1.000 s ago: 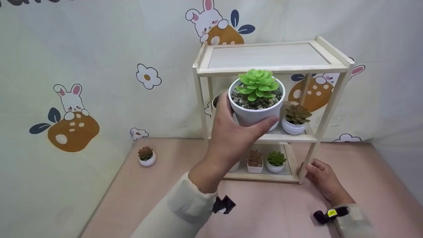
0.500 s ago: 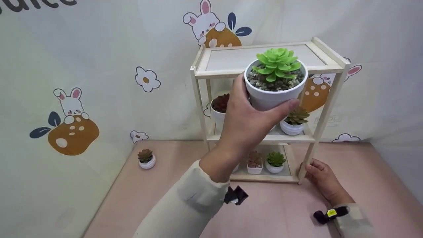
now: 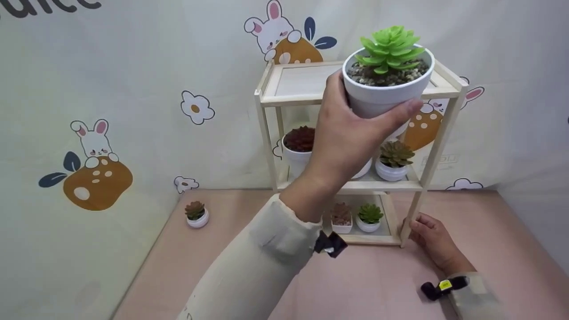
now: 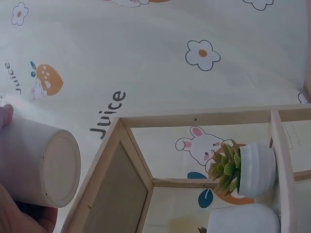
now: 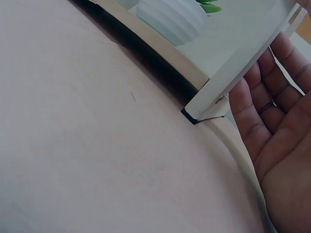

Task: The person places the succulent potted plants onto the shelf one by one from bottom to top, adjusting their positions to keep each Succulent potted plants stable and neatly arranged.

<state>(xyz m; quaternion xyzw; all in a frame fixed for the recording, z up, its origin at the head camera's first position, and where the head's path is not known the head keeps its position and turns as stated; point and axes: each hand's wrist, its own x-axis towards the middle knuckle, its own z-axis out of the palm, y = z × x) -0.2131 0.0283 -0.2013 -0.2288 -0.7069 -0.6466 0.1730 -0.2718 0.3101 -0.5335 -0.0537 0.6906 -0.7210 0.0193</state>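
Observation:
My left hand grips a white pot holding a bright green succulent, thumb and fingers round its side. The pot is in front of the top board of a wooden shelf; the left wrist view shows the pot's underside apart from the frame. Low at the shelf's right front leg, my right hand holds the leg, its bent fingers against it in the right wrist view.
On the middle board stand a dark red succulent, a brownish succulent and a pot partly hidden by my arm. The lower board bears a pinkish succulent and a green one. Another small succulent sits on the table at left.
My left hand has raised the potted green succulent up and to the right, from in front of the middle level to top-board height. The right hand stays at the leg.

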